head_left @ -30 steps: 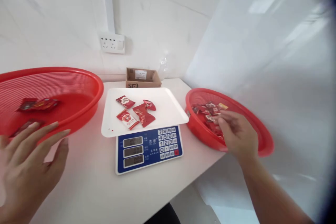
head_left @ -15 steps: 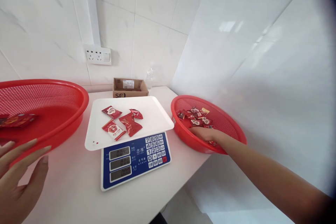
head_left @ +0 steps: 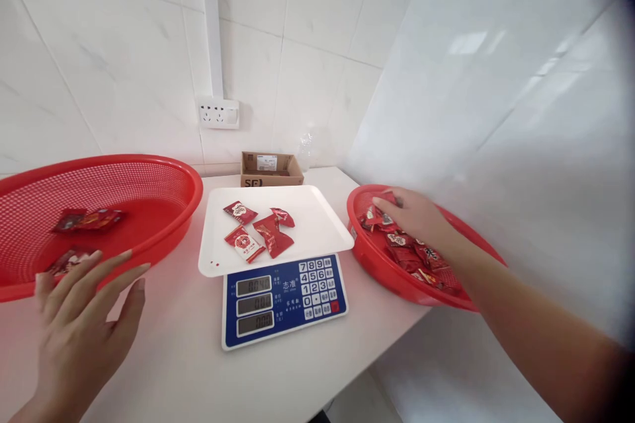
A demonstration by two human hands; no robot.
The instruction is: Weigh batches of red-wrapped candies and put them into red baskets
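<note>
My right hand (head_left: 414,211) is over the right red basket (head_left: 364,258), closed on a red-wrapped candy (head_left: 391,198) that its fingers partly hide. Beneath it lie several more wrapped candies (head_left: 404,254) in that basket. My left hand (head_left: 92,317) hovers with fingers spread at the front of the left red basket (head_left: 193,195), holding nothing. On the white tray (head_left: 322,211) of the blue scale (head_left: 292,310) are several red candy packets (head_left: 272,236), one of them red and white (head_left: 245,243). The scale's top display seems to read 0.040.
Several packets (head_left: 102,219) lie inside the left basket. Behind the scale a small cardboard box (head_left: 272,180) stands against the tiled wall, with a clear plastic bottle (head_left: 305,149) beside it. A wall socket (head_left: 218,114) is above. The white table's (head_left: 183,350) front edge slants up to the right.
My right hand has risen from low in the right basket to its back part, now with a candy in its fingers. The view has turned left; my left hand stays spread.
</note>
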